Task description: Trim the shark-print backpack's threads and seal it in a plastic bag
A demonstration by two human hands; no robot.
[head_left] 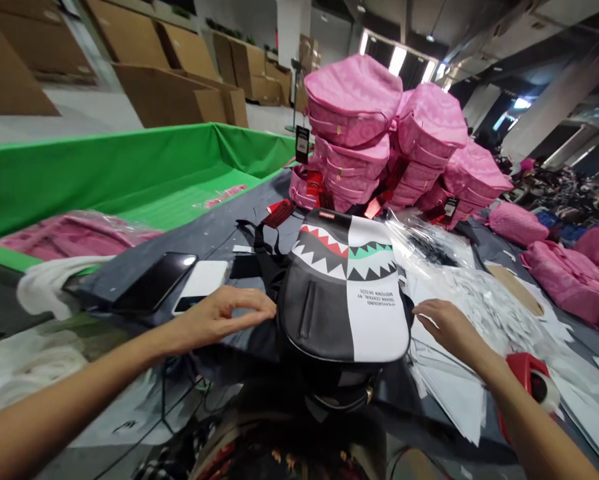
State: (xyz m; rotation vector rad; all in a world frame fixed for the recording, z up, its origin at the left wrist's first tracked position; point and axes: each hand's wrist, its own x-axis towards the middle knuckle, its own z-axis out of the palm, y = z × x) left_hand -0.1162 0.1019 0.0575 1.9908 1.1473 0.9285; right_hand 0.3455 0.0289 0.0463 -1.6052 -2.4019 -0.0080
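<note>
A black and white backpack (324, 320) with a shark-teeth print lies on the grey table (179, 233), right in front of me. At its left edge is my left hand (237, 310), thumb and fingers apart, the fingertips at the bag's side. My right hand (444, 327) is beside the right edge, its fingers spread and holding nothing. Black straps (264, 247) stick out from the bag's upper left. Whether the fingertips press on the bag cannot be made out.
Stacked pink backpacks (354, 100) stand behind. To the left are a dark tablet (157, 283), a white phone (202, 283) and a green-lined bin (129, 167). Plastic bags (494, 307), white sheets (452, 393) and a red tape dispenser (522, 367) lie right.
</note>
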